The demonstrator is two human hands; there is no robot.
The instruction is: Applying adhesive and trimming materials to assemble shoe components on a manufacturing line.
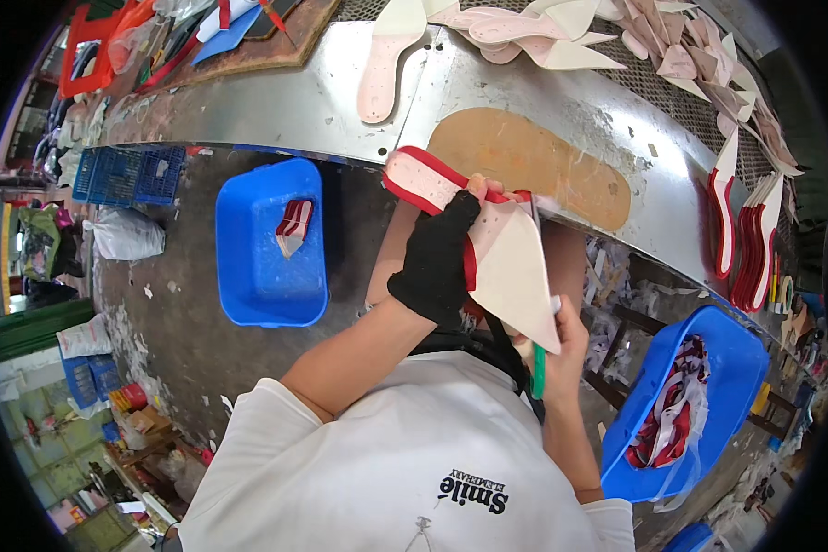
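Observation:
A pale shoe insole (511,262) with a red edge strip and a broad cream pointed end is held over my lap, at the near edge of the metal table. My left hand (437,258), in a black fingerless glove, is closed on its middle, with bare fingertips near the red strip. By the cream point is my right hand (569,339), its fingers closed around a green-handled tool (538,371). The piece hides most of that tool, so I cannot tell its kind. My right thumb is up beside the cream tip.
The metal table (340,92) curves across the far side, bearing a brown sole-shaped board (524,161), pale insoles (391,64) and a red-edged stack (759,244) at right. A blue tub (235,267) stands left; another blue tub (741,368) with red and white scraps stands right.

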